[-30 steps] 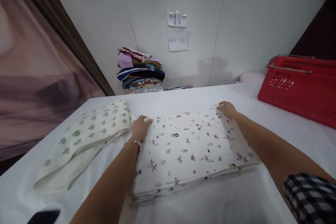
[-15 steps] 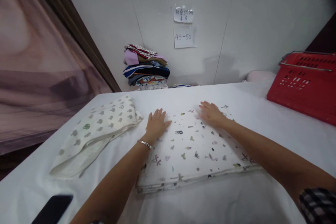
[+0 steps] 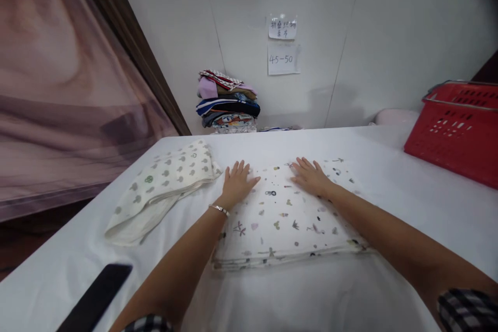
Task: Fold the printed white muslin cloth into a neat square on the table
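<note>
A white cloth with small printed figures (image 3: 286, 218) lies folded in layers in front of me on the white-covered table. My left hand (image 3: 237, 182) rests flat at its upper left corner, fingers spread, a bracelet on the wrist. On the upper right part of the same cloth lies my right hand (image 3: 310, 176), palm down with fingers apart. Neither hand grips anything. Left of my left hand is a second folded cloth (image 3: 171, 176), white with grey tree-like prints and one green mark.
A dark phone (image 3: 97, 295) lies at the lower left of the table (image 3: 311, 140). The red basket (image 3: 455, 132) stands at the right edge. Behind the table is a stack of folded fabrics (image 3: 227, 104); two paper signs (image 3: 284, 58) hang on the wall.
The view has shifted, so most things appear farther right. My right hand has moved slightly left across the cloth, nearer to my left hand. Both hands remain flat.
</note>
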`<state>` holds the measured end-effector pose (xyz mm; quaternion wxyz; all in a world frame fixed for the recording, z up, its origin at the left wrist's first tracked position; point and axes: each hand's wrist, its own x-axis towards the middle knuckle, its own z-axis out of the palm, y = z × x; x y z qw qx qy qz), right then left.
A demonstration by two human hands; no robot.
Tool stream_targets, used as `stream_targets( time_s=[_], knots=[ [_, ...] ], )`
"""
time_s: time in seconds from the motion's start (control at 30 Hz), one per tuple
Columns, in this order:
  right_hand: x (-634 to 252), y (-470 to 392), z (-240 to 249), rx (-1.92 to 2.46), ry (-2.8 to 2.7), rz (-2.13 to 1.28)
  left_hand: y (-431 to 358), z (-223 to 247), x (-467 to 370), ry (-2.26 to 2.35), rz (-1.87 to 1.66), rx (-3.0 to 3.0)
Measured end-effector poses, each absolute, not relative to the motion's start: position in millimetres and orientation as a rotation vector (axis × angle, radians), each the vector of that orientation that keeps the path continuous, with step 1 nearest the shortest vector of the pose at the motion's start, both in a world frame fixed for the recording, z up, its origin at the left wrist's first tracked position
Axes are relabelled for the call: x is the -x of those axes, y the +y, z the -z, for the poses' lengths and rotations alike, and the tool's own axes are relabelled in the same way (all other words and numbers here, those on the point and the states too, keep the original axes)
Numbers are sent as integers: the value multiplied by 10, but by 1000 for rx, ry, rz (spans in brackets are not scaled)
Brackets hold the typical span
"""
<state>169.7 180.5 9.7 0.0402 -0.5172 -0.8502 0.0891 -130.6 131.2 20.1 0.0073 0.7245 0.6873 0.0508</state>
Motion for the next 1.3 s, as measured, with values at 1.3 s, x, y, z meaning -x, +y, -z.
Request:
stream_targets(
  time_s=[1.3],
  knots=[
    [-1883,1619,-230,1779,-2558,-283,1130,-162,1309,2168,-109,-2199]
  ],
)
